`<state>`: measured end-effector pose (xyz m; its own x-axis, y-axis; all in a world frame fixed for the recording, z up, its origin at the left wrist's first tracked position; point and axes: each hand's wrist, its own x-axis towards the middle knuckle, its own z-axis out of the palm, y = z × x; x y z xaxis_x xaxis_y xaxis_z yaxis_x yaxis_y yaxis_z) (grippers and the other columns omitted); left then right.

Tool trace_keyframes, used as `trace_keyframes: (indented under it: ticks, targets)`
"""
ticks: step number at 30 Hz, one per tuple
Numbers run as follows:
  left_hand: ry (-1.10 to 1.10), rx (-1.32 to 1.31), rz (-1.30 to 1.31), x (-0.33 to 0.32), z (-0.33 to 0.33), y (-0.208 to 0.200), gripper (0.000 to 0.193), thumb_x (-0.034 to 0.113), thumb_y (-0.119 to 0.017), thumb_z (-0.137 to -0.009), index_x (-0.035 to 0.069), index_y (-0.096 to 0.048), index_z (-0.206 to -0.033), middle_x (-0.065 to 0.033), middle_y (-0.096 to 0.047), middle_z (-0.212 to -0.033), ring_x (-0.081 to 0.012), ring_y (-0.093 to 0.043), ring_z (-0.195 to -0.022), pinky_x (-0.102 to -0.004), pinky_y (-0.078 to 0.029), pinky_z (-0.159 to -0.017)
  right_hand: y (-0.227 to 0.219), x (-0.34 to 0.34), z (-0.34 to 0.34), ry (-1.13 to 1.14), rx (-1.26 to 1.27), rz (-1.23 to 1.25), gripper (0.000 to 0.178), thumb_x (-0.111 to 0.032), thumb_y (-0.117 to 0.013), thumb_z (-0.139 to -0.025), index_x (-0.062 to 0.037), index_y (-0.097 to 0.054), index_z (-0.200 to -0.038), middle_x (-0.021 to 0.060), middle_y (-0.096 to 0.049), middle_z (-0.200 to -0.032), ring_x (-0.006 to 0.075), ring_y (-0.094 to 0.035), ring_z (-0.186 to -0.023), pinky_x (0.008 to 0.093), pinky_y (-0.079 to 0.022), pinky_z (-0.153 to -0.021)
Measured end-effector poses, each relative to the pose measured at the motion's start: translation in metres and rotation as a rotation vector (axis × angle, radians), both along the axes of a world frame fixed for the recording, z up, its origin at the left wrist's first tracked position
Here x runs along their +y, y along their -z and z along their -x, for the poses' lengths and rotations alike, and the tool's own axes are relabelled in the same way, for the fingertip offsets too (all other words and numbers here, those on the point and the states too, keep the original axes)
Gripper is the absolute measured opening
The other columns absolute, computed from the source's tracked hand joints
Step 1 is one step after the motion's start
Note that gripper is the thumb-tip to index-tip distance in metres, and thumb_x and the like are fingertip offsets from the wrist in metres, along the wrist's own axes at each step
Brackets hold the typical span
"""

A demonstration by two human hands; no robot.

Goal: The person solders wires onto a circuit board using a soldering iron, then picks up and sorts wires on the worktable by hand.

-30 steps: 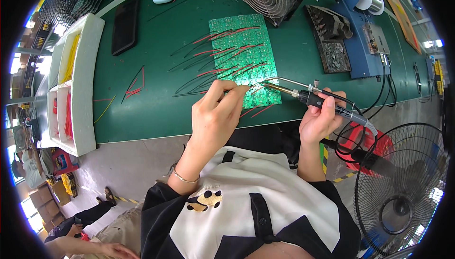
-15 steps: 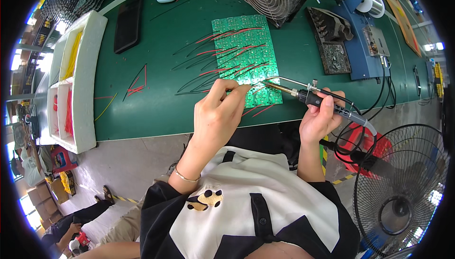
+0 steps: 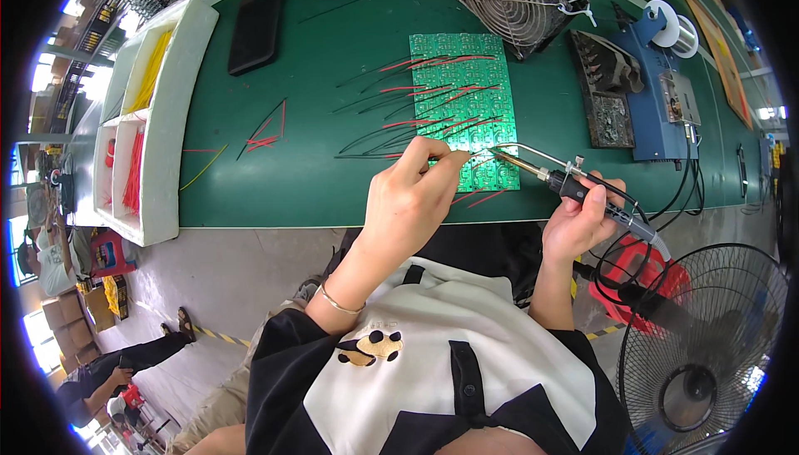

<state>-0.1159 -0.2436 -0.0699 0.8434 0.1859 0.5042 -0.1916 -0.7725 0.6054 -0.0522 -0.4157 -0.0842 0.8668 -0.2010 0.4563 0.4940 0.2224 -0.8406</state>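
A panel of green circuit boards (image 3: 483, 43) lies on the bench in front of me, with rows of red and black wires (image 3: 391, 124) trailing off its left side. Over its lower part, my left hand (image 3: 408, 201) is closed in a pinch on a thin wire, whose colour is hard to make out between the fingertips. My right hand (image 3: 583, 222) grips a soldering iron (image 3: 568, 186) fitted with a thin metal solder-feed tube (image 3: 537, 154). The iron's tip is at the board, just right of my left fingertips. Whether it touches the joint cannot be told.
A white divided box (image 3: 166, 164) of yellow and red wires stands left, near a black phone (image 3: 256, 30). Loose wires (image 3: 266, 140) lie between box and board. Behind are a square fan (image 3: 516, 5) and a blue soldering station (image 3: 653, 105) with a solder spool. A pedestal fan (image 3: 699, 355) stands lower right.
The whole view has shifted, so the bench things sit farther right in the picture. Both hands keep nearly the same place over the board, with the wire and the soldering iron still held.
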Motion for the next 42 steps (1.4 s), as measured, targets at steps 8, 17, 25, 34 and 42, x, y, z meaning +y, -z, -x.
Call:
trace_keyframes:
  ticks: [8, 17, 25, 34, 42]
  targets:
    - [0.004, -0.012, 0.0, 0.0011, 0.0006, 0.001, 0.018, -0.005, -0.064, -0.067, 0.004, -0.064, -0.083, -0.0045, -0.051, -0.076, -0.0123, -0.048, -0.05, -0.0259, -0.04, -0.044, 0.0048, -0.002, -0.0012, 0.019, 0.039, -0.05, 0.02, -0.015, -0.052, -0.083, 0.0031, -0.048, -0.075, 0.0025, -0.044, -0.075, 0.0044, -0.037, -0.051, 0.0167, -0.027, -0.041]
    - [-0.007, -0.004, -0.012, 0.0011, 0.0006, 0.0019, 0.016, -0.005, -0.064, -0.068, 0.003, -0.063, -0.082, -0.0042, -0.051, -0.076, -0.0126, -0.05, -0.052, -0.0259, -0.041, -0.044, 0.0002, 0.0024, 0.0003, -0.016, 0.029, -0.02, 0.021, -0.017, -0.052, -0.084, 0.0028, -0.049, -0.075, 0.0025, -0.045, -0.075, 0.0042, -0.038, -0.052, 0.0163, -0.028, -0.041]
    - [-0.007, -0.015, -0.002, 0.0007, 0.0006, 0.0019, 0.014, -0.005, -0.064, -0.069, 0.002, -0.063, -0.08, -0.0045, -0.051, -0.077, -0.013, -0.051, -0.052, -0.0259, -0.042, -0.045, -0.0007, 0.0032, 0.0006, 0.005, 0.02, -0.021, 0.02, -0.016, -0.052, -0.084, 0.0023, -0.049, -0.076, 0.0018, -0.044, -0.075, 0.0038, -0.038, -0.052, 0.0163, -0.027, -0.04]
    - [0.002, -0.014, 0.004, 0.0013, 0.0015, 0.0017, 0.015, -0.005, -0.063, -0.068, 0.002, -0.063, -0.081, -0.005, -0.051, -0.077, -0.0126, -0.051, -0.052, -0.0256, -0.042, -0.045, 0.0012, 0.0024, 0.0009, -0.033, -0.003, -0.028, 0.02, -0.015, -0.053, -0.084, 0.0027, -0.048, -0.076, 0.002, -0.043, -0.075, 0.0045, -0.039, -0.054, 0.0164, -0.028, -0.04]
    - [-0.003, -0.009, 0.016, 0.0001, 0.0032, 0.0035, 0.015, -0.005, -0.063, -0.068, 0.003, -0.063, -0.081, -0.0046, -0.051, -0.077, -0.0126, -0.051, -0.052, -0.0255, -0.042, -0.045, 0.0012, -0.0001, 0.0028, -0.006, 0.011, 0.003, 0.022, -0.016, -0.052, -0.084, 0.0027, -0.048, -0.074, 0.0017, -0.043, -0.074, 0.0038, -0.038, -0.052, 0.0154, -0.028, -0.039]
